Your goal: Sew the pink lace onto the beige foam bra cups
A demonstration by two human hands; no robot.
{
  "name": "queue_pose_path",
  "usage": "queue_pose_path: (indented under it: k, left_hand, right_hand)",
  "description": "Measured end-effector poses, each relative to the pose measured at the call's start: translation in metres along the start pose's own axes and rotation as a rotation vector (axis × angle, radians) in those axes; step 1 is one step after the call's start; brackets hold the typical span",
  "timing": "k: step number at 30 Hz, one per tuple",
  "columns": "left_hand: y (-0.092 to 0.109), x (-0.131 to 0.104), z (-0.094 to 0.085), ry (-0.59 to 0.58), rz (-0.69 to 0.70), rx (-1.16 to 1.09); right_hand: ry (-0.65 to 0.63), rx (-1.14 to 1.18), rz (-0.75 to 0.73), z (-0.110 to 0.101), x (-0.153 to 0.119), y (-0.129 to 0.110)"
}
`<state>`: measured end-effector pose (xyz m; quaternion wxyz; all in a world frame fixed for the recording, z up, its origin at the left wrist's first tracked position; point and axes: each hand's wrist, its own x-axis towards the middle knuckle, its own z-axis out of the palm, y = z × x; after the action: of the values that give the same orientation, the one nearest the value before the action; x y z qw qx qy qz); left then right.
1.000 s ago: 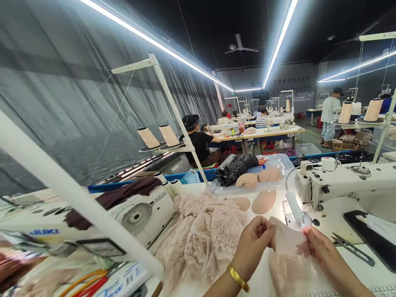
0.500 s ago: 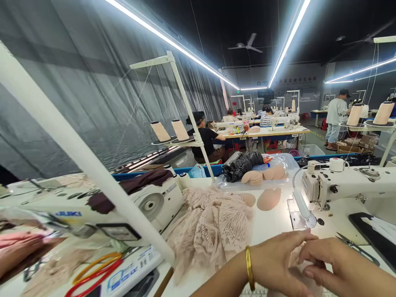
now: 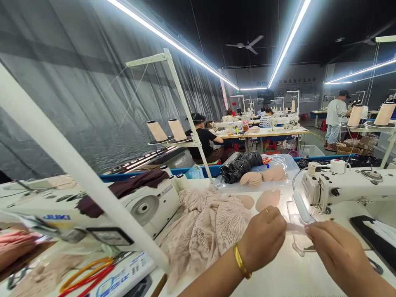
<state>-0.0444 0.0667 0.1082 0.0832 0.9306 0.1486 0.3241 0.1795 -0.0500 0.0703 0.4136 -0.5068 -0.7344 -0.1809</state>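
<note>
My left hand (image 3: pixel 264 235), with a gold bangle and a ring, is closed in a fist on one end of a pale pink fabric strip (image 3: pixel 296 228). My right hand (image 3: pixel 337 247) pinches the other end, so the strip runs taut between the two. A small pale end (image 3: pixel 298 248) hangs below it. Both hands are just in front of the lit needle area of a white sewing machine (image 3: pixel 321 185). Left of my hands lies a heap of beige lace fabric (image 3: pixel 207 227). Behind them are flat skin-toned oval pads (image 3: pixel 268 199).
Dark scissors (image 3: pixel 375 264) lie partly hidden by my right hand, near a black tray (image 3: pixel 371 235). A second sewing machine (image 3: pixel 136 202) and a slanted white pole (image 3: pixel 83 165) stand left. A clear plastic bin lid (image 3: pixel 287 165) holds a black bag (image 3: pixel 241 165) and more pads.
My hands have risen and drawn apart from close together at the table's front. The pale strip now stretches between them. The view has shifted slightly.
</note>
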Motion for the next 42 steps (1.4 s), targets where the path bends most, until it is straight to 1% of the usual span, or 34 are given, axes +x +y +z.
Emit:
queue_pose_path:
  k: [1, 2, 3, 5, 6, 8, 10, 12, 14, 16, 19, 21, 22, 25, 30, 32, 36, 42]
  left_hand:
    - [-0.002, -0.004, 0.004, -0.027, 0.080, 0.158]
    - [-0.004, -0.009, 0.009, -0.086, 0.130, 0.277]
    - [-0.005, -0.014, 0.016, -0.169, 0.164, 0.350]
    - [-0.005, -0.020, 0.031, -0.326, 0.226, 0.385]
    - [-0.005, -0.020, 0.039, -0.377, 0.274, 0.371]
    - [-0.006, -0.014, 0.055, -0.429, 0.368, 0.348]
    - [-0.012, -0.002, 0.069, -0.467, 0.373, 0.358]
    - [-0.022, 0.009, 0.082, -0.519, 0.311, 0.369]
    - [-0.031, 0.014, 0.093, -0.547, 0.252, 0.366]
    - [-0.038, 0.010, 0.101, -0.511, 0.218, 0.332]
    - [-0.040, -0.004, 0.109, -0.336, 0.164, 0.265]
    - [-0.038, -0.011, 0.113, -0.236, 0.178, 0.239]
    - [-0.037, -0.013, 0.114, -0.212, 0.193, 0.232]
    - [-0.034, -0.013, 0.115, -0.193, 0.220, 0.235]
    - [-0.030, -0.008, 0.111, -0.220, 0.178, 0.251]
    - [-0.028, -0.007, 0.110, -0.223, 0.179, 0.251]
    - [-0.027, -0.008, 0.113, -0.192, 0.179, 0.253]
    - [-0.027, -0.008, 0.116, -0.156, 0.181, 0.184]
  right_hand:
    - [-0.037, 0.021, 0.033, 0.011, -0.011, 0.005]
    - [-0.111, 0.058, 0.101, 0.022, -0.022, 0.010]
    - [-0.219, 0.109, 0.142, 0.030, -0.031, 0.016]
    - [-0.361, 0.177, 0.196, 0.041, -0.043, 0.028]
    - [-0.406, 0.200, 0.204, 0.043, -0.046, 0.034]
    - [-0.453, 0.232, 0.202, 0.044, -0.046, 0.046]
    - [-0.494, 0.259, 0.161, 0.044, -0.042, 0.058]
    - [-0.522, 0.275, 0.090, 0.044, -0.039, 0.069]
    - [-0.534, 0.276, 0.025, 0.046, -0.039, 0.079]
    - [-0.536, 0.261, -0.001, 0.045, -0.040, 0.084]
    - [-0.584, 0.164, -0.023, 0.040, -0.044, 0.083]
    - [-0.637, 0.091, -0.051, 0.034, -0.044, 0.080]
    - [-0.659, 0.071, -0.061, 0.031, -0.043, 0.078]
    - [-0.693, 0.086, -0.057, 0.025, -0.040, 0.076]
    - [-0.724, 0.144, -0.065, 0.020, -0.035, 0.073]
    - [-0.722, 0.153, -0.070, 0.018, -0.033, 0.072]
    - [-0.690, 0.170, -0.057, 0.016, -0.033, 0.071]
    - [-0.687, 0.192, 0.012, 0.022, -0.041, 0.076]
